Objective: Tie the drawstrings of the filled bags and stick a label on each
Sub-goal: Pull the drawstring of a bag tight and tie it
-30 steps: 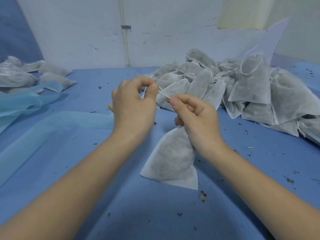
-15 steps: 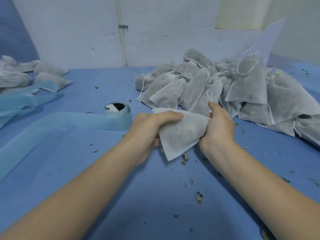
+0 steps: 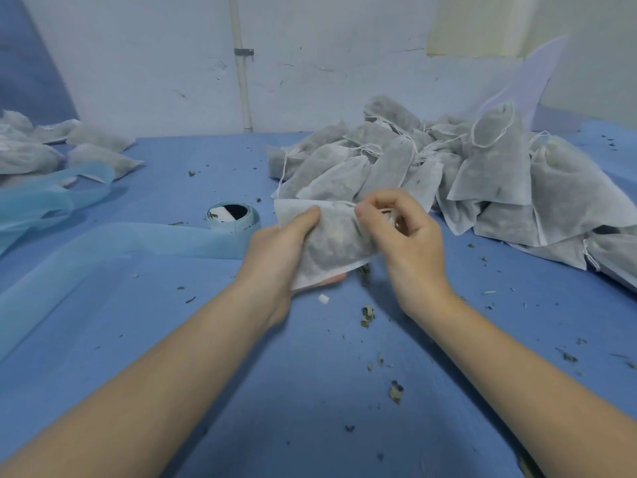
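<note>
Blue cloth (image 3: 310, 391) covered the table in front of us, littered with dried herb crumbs, and we took the label roll (image 3: 231, 216) as our landmark. Far to its left lay a small group of filled bags (image 3: 100, 157), set apart as though finished, though we could not make out labels on them. A pale blue backing strip (image 3: 113, 241) ran from the roll toward the near left. Just right of the roll, our left hand (image 3: 279, 253) was closed around the lower end of one filled bag (image 3: 331, 236), thumb on top and fingers beneath. A second earlier both hands had been up at the drawstring, working it; half a second earlier we had brought the bag down flat between them. Now our right hand (image 3: 403, 236), further right of the roll, had curled in at the bag's neck, thumb and fingers narrowed on something pale that we could not identify. We judged the tying done, or nearly so, and the labelling next. Dark loose herbs showed through the bag's thin white fabric. Far right of the roll sat the big heap of bags (image 3: 465, 174), also stuffed, some with strings loose, awaiting us.
</note>
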The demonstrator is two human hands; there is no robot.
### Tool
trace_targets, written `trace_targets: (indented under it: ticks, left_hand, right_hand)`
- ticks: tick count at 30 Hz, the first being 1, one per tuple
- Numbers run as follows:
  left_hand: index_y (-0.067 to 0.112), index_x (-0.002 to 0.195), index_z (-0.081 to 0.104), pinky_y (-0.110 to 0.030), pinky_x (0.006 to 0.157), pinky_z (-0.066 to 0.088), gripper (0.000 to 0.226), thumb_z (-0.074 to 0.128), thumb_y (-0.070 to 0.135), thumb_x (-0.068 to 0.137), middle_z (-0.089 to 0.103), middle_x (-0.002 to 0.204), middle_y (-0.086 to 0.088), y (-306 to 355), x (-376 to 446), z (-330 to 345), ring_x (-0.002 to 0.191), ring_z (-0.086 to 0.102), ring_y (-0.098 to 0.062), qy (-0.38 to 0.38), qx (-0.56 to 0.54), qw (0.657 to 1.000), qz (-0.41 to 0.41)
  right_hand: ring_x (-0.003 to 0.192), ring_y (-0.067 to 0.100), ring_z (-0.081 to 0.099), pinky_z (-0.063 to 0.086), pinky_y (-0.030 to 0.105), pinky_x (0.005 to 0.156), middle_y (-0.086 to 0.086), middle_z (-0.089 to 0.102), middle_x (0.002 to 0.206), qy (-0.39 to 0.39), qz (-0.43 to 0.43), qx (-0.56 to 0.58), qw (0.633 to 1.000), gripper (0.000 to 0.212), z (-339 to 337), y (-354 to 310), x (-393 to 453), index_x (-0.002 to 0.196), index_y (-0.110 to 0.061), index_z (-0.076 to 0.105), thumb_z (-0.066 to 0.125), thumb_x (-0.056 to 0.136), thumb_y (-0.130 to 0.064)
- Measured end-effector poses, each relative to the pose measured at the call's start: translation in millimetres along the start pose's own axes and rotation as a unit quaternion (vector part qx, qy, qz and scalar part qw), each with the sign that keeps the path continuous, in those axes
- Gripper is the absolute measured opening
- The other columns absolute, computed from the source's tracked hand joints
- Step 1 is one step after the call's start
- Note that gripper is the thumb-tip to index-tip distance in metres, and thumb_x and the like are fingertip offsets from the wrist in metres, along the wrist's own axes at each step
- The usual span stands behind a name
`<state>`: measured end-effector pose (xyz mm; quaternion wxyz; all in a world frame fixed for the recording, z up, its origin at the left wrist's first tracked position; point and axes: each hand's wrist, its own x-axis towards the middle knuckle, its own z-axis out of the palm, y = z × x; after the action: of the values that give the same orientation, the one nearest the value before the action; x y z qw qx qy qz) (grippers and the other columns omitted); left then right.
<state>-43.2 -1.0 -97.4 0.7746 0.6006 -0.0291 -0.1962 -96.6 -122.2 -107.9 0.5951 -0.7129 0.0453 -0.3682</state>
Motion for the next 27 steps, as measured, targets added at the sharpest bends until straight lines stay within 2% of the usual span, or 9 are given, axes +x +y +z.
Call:
trace_targets:
  ticks: [4,6,9,13,16,21,23,24,27]
  left_hand:
    - [0.012,0.106,0.070,-0.043,0.068,0.059,0.052,0.071,0.049,0.069,0.074,0.098,-0.009,5.5,-4.1,-2.8,0.088,0.071,-0.025,-0.076,0.004,0.997,0.002]
    - [0.011,0.105,0.071,-0.038,0.065,0.059,0.061,0.074,0.051,0.058,0.074,0.097,-0.008,6.7,-6.8,-2.8,0.088,0.072,-0.022,-0.087,0.027,0.996,0.016]
    - [0.007,0.099,0.072,-0.030,0.058,0.057,0.047,0.079,0.036,0.062,0.075,0.088,-0.006,4.8,-7.3,-2.7,0.079,0.072,-0.017,-0.055,0.040,0.997,0.040]
    - [0.004,0.091,0.070,-0.024,0.053,0.055,0.020,0.075,0.015,0.075,0.075,0.080,-0.006,3.0,-4.7,-5.2,0.071,0.072,-0.016,-0.034,0.017,0.996,0.078]
    - [-0.001,0.091,0.069,-0.023,0.053,0.055,0.020,0.074,0.011,0.076,0.074,0.080,-0.008,5.2,-3.2,-7.3,0.070,0.072,-0.016,-0.022,0.016,0.992,0.121]
    - [-0.004,0.091,0.068,-0.025,0.054,0.055,0.023,0.076,0.011,0.075,0.074,0.079,-0.009,14.8,1.1,-13.7,0.069,0.071,-0.019,-0.001,-0.002,0.989,0.145]
    - [-0.001,0.087,0.069,-0.025,0.053,0.055,0.020,0.077,0.011,0.074,0.074,0.076,-0.008,20.9,5.3,-19.4,0.068,0.071,-0.019,0.023,-0.007,0.989,0.149]
    - [0.000,0.085,0.069,-0.024,0.053,0.055,0.018,0.077,0.011,0.074,0.073,0.074,-0.007,24.6,7.6,-23.0,0.066,0.071,-0.018,0.036,-0.008,0.988,0.153]
    - [0.001,0.085,0.068,-0.024,0.051,0.054,0.019,0.079,0.011,0.073,0.073,0.078,-0.008,38.0,16.1,-36.7,0.065,0.070,-0.017,0.098,-0.022,0.982,0.161]
  right_hand:
    - [0.075,0.000,0.051,0.036,0.008,0.072,-0.007,0.058,0.087,-0.051,-0.045,-0.053,0.996,0.023,-5.6,0.0,0.9,0.071,-0.033,0.065,0.072,0.083,-0.015]
    - [0.082,0.003,0.054,0.038,0.010,0.076,-0.007,0.060,0.091,-0.074,-0.057,-0.066,0.993,0.018,-8.1,0.1,2.4,0.073,-0.032,0.067,0.073,0.082,-0.016]
    - [0.088,0.005,0.057,0.041,0.017,0.082,-0.011,0.059,0.092,-0.109,-0.066,-0.074,0.989,0.016,-11.8,1.7,4.8,0.078,-0.032,0.070,0.074,0.082,-0.017]
    - [0.089,0.004,0.058,0.044,0.021,0.083,-0.012,0.059,0.093,-0.116,-0.085,-0.120,0.982,0.011,-14.7,4.0,8.1,0.082,-0.035,0.071,0.074,0.081,-0.024]
    - [0.086,0.005,0.059,0.045,0.014,0.079,-0.013,0.062,0.094,-0.110,-0.097,-0.148,0.978,0.008,-15.9,2.8,12.3,0.085,-0.034,0.070,0.072,0.083,-0.027]
    - [0.096,0.001,0.057,0.045,0.009,0.081,-0.010,0.063,0.099,-0.124,-0.098,-0.184,0.970,0.009,-4.2,1.0,20.7,0.095,-0.024,0.072,0.065,0.090,-0.026]
    - [0.100,-0.001,0.057,0.043,0.010,0.087,-0.010,0.065,0.103,-0.134,-0.058,-0.159,0.976,0.012,6.9,0.9,24.2,0.099,-0.024,0.071,0.061,0.093,-0.026]
    - [0.102,0.001,0.059,0.045,0.016,0.093,-0.010,0.066,0.104,-0.137,-0.017,-0.114,0.984,0.013,14.0,1.4,26.0,0.101,-0.024,0.069,0.059,0.094,-0.026]
    - [0.100,0.013,0.064,0.051,0.032,0.097,0.000,0.066,0.107,-0.116,0.141,0.102,0.978,0.016,39.2,-0.9,33.1,0.108,-0.016,0.062,0.055,0.096,-0.023]
